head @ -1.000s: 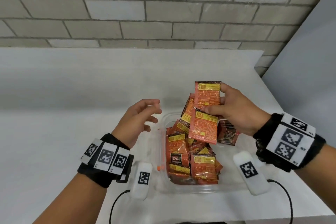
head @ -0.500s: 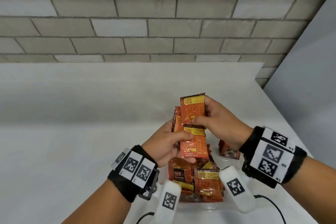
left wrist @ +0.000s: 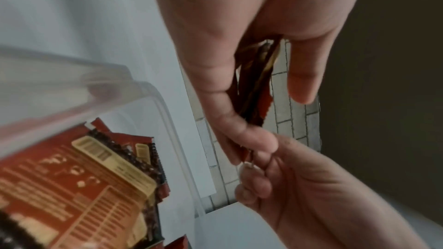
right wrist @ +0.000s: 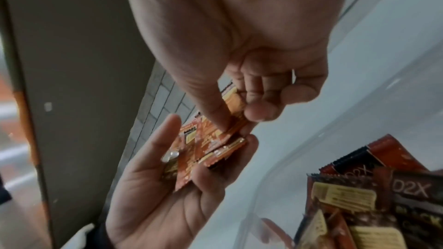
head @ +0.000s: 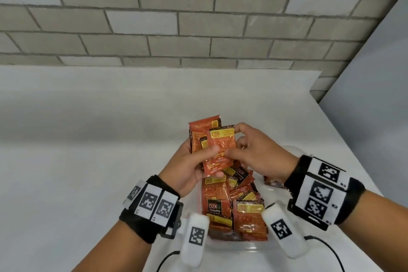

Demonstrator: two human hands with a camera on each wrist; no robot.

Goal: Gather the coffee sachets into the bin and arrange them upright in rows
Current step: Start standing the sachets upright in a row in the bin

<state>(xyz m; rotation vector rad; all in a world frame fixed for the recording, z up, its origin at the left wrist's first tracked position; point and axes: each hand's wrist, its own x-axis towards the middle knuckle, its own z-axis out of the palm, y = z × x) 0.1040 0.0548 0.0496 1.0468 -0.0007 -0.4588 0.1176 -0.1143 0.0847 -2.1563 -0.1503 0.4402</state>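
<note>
- White table [head: 88,161] below a grey brick wall [head: 198,17]; plain grey panel [head: 375,95] at 3 o'clock.
- Clear plastic bin [head: 238,248] at 6 o'clock on the table, wall also visible in the left wrist view [left wrist: 172,120]; loose coffee sachets [head: 223,203] heaped inside, tilted and overlapping, not in rows.
- Black wristbands with square printed markers [head: 154,201] on both wrists; white tagged pods and black cables at the near edge.
- Left hand [head: 187,168] raised above the bin's far end, fingers curled behind a small stack of held sachets [head: 205,139], thumb pressed across the front; stack roughly upright, fanned.
- Right hand [head: 258,152] at 3 o'clock of the stack, thumb and fingertips pinching the front sachet [head: 220,146] by its right edge; other fingers curled.
- In the right wrist view, thumb [right wrist: 215,113] down on the orange sachet face [right wrist: 206,139], left palm [right wrist: 167,196] beneath.
- Both hands touching at the stack, directly above the heap at 6 o'clock.
</note>
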